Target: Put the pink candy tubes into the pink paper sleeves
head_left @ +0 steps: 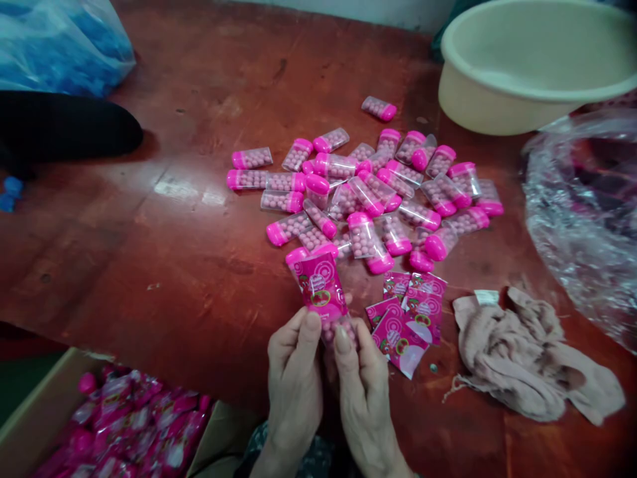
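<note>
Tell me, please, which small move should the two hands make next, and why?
Probably slide the wrapper a little further along the tube, left hand pulling, right hand steadying. The wrapper seems to cover only the far part; the near end is bare between the thumbs.

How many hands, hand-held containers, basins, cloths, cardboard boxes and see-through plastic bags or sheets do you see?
Hands: 2, left hand and right hand
Held container: 1
Basin: 1
Cloth: 1
Cardboard box: 1
See-through plastic: 2, blue-filled bag and crumpled plastic
Total: 8
</note>
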`<act>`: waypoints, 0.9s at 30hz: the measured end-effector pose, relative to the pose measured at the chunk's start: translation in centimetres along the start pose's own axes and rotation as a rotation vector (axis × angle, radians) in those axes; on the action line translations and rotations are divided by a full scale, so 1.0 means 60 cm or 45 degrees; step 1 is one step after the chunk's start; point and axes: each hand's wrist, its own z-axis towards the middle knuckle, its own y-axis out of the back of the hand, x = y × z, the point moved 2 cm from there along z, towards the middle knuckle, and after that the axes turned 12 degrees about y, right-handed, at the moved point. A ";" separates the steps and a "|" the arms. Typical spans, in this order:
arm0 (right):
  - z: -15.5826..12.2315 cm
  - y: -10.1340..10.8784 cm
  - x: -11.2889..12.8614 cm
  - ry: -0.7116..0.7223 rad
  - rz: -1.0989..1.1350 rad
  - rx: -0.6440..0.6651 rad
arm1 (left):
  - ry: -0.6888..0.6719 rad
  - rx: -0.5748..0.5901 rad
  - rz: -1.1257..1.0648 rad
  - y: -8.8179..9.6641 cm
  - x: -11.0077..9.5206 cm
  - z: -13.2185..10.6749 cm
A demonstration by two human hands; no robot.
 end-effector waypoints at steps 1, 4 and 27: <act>0.000 0.000 0.000 0.039 -0.039 -0.039 | 0.000 -0.039 0.043 0.000 0.005 -0.005; 0.002 -0.001 0.002 0.170 -0.087 -0.096 | 0.047 -0.061 0.126 -0.004 0.021 -0.014; -0.002 0.003 -0.007 0.143 -0.175 0.039 | 0.126 0.115 -0.186 -0.005 -0.014 0.010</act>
